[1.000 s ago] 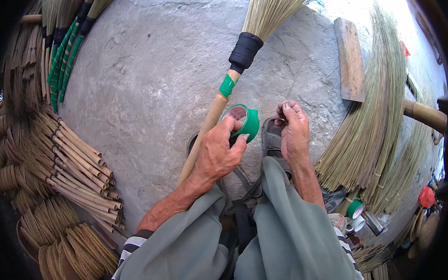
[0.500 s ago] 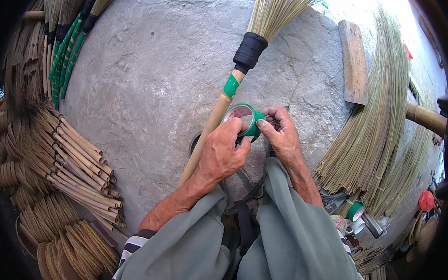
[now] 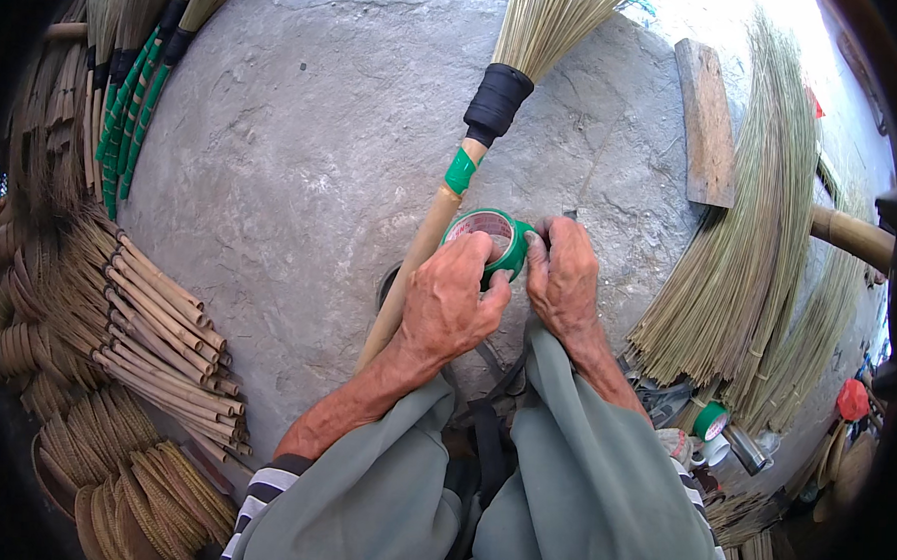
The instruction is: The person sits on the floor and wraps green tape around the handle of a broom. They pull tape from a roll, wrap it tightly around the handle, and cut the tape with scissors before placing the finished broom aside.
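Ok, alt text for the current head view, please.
A person's left hand holds a roll of green tape, the right hand at its edge, beside a broom with a black-wrapped neck. Grass stalks lie at right, green-banded brooms at upper left.

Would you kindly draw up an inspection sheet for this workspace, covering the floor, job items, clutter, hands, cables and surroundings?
Surface: rough grey floor, with crack-like lines.
Job's things: green tape roll in hand; broom with its handle passing left of the roll, bearing a black wrap and green band.
Clutter: second tape roll and metal cylinder, lower right.
Left hand: gripping the roll, with fingers in its ring.
Right hand: thumb and fingers at the roll's right edge; whether they pinch a tape end is unclear.
Cables: nothing seen.
Surroundings: green-striped handles, upper left; bamboo handles, left; wooden board and straw bundle, right.
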`<state>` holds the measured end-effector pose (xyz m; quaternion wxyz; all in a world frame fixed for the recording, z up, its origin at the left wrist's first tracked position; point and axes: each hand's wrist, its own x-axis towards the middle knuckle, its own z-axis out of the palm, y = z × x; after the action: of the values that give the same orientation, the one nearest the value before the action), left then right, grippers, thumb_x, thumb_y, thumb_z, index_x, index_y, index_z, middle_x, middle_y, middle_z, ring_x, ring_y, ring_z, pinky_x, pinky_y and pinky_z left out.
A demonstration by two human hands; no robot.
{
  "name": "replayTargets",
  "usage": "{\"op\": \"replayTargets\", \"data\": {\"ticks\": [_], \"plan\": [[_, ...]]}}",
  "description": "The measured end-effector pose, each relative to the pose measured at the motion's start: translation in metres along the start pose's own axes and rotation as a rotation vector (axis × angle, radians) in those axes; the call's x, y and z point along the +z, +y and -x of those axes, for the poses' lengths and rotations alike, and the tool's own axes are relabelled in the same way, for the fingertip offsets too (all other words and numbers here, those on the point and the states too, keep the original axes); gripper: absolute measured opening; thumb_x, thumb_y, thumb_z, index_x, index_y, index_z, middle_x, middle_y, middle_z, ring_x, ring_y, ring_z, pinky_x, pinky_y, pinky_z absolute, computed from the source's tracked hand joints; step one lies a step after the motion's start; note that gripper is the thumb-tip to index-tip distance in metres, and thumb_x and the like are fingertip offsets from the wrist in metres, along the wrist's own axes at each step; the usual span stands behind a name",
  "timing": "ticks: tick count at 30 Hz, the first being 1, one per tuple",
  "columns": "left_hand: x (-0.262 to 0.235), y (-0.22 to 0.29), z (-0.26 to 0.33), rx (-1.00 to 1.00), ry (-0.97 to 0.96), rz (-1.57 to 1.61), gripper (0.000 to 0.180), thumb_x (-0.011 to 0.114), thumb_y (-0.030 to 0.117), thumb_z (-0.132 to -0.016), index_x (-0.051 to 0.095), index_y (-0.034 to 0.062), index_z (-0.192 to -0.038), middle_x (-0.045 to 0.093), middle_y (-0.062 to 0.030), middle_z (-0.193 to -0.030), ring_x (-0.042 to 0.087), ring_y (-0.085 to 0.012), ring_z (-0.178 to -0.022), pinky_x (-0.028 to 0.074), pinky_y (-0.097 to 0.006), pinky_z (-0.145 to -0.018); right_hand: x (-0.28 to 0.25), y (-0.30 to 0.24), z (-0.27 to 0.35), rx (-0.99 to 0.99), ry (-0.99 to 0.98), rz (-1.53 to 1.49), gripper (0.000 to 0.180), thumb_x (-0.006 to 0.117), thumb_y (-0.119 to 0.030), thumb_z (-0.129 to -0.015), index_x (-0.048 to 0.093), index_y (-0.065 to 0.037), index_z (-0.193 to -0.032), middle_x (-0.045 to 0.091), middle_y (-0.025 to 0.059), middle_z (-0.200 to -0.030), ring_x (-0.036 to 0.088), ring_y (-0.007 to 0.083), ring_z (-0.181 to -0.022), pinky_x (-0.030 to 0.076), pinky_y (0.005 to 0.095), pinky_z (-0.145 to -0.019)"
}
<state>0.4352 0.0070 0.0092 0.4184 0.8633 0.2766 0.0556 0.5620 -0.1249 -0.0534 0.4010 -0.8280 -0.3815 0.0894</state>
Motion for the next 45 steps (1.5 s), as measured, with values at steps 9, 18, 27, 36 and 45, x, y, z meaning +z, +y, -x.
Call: {"op": "replayTargets", "data": {"ticks": [9, 18, 27, 36, 45], "plan": [[-0.011, -0.018, 0.007, -0.303, -0.106, 0.422, 0.016, 0.073, 0.014, -0.093, 0.063, 0.0028, -0.096, 0.066, -0.0038, -0.078, 0.065, -0.0148, -0.072, 0.052, -0.035, -0.065, -0.013, 0.006, -0.004, 0.528, -0.294, -0.424, 0.016, 0.076, -0.009, -0.097, 0.064, -0.001, -0.103, 0.068, 0.0088, -0.089, 0.066, 0.0212, -0.085, 0.052, 0.0395, -0.080], [-0.014, -0.050, 0.015, -0.584, -0.283, 1.171, 0.021, 0.068, 0.030, -0.100, 0.065, 0.0121, -0.090, 0.061, 0.0051, -0.077, 0.052, -0.0023, -0.062, 0.037, -0.021, -0.050, -0.038, 0.013, -0.018, 0.764, -0.293, -1.370, 0.017, 0.073, -0.013, -0.097, 0.068, -0.009, -0.113, 0.068, 0.0017, -0.114, 0.062, 0.0097, -0.104, 0.051, 0.0314, -0.093], [-0.014, -0.052, 0.009, -0.684, -0.031, 1.690, 0.028, 0.071, 0.032, -0.102, 0.068, 0.0047, -0.109, 0.071, -0.0050, -0.096, 0.070, -0.0153, -0.091, 0.058, -0.032, -0.085, -0.010, -0.009, 0.013, 0.740, -0.619, -1.576, 0.051, 0.069, -0.037, -0.107, 0.060, 0.000, -0.142, 0.066, 0.0083, -0.137, 0.061, 0.0188, -0.126, 0.046, 0.0428, -0.112], [-0.009, -0.058, 0.001, -0.499, 0.172, 1.264, 0.035, 0.069, 0.028, -0.104, 0.067, 0.0015, -0.127, 0.071, -0.0098, -0.118, 0.070, -0.0174, -0.105, 0.059, -0.036, -0.095, -0.017, -0.020, 0.004, 0.639, -0.572, -1.294, 0.032, 0.073, -0.030, -0.106, 0.068, -0.004, -0.124, 0.070, 0.0021, -0.115, 0.061, 0.0113, -0.110, 0.047, 0.0317, -0.104], [-0.031, -0.042, 0.003, -0.110, 0.189, 0.435, 0.028, 0.068, 0.016, -0.101, 0.068, -0.0024, -0.123, 0.069, -0.0111, -0.120, 0.069, -0.0150, -0.099, 0.058, -0.033, -0.085, -0.019, -0.023, 0.001, 0.672, -0.551, -1.134, 0.037, 0.072, -0.034, -0.107, 0.069, -0.002, -0.124, 0.071, 0.0010, -0.111, 0.062, 0.0091, -0.105, 0.049, 0.0301, -0.099]]}}
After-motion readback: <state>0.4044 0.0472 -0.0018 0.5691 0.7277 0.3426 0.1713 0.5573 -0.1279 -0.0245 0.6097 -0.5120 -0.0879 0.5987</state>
